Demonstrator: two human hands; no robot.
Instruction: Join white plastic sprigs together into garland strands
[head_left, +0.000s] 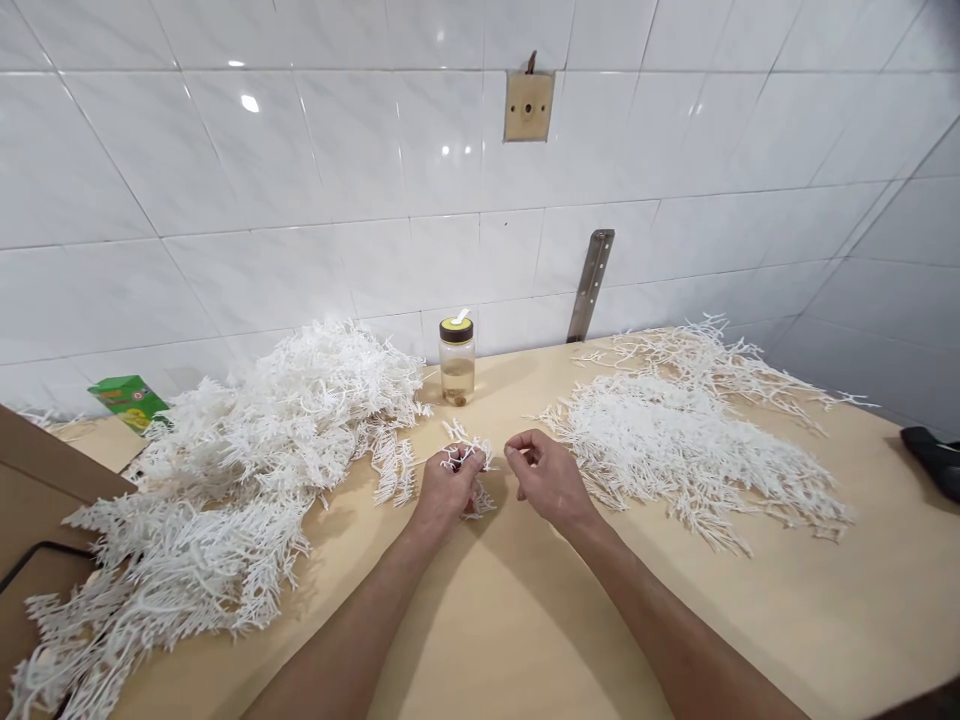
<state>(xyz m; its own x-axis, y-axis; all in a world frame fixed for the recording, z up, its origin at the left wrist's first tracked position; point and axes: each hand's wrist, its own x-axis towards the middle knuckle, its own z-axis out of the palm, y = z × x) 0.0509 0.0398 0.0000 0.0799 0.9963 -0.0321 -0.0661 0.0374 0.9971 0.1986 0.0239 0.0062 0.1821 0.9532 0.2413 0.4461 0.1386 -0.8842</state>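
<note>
My left hand (448, 492) is closed around a small white plastic sprig (466, 452) with many thin branches, held just above the wooden table (510, 620). My right hand (545, 478) hovers a little to the right of it, its fingers pinched together near the sprig's tip on something too small to name. A large heap of the same white branched pieces (247, 470) lies to the left of my hands. A flatter spread of white branched pieces (690, 440) lies to the right.
A small glass jar (457, 361) with a dark and yellow lid stands by the tiled wall behind my hands. A green carton (129, 400) sits at the far left. Brown cardboard (37, 510) lies at the left edge, a black object (934, 458) at the right.
</note>
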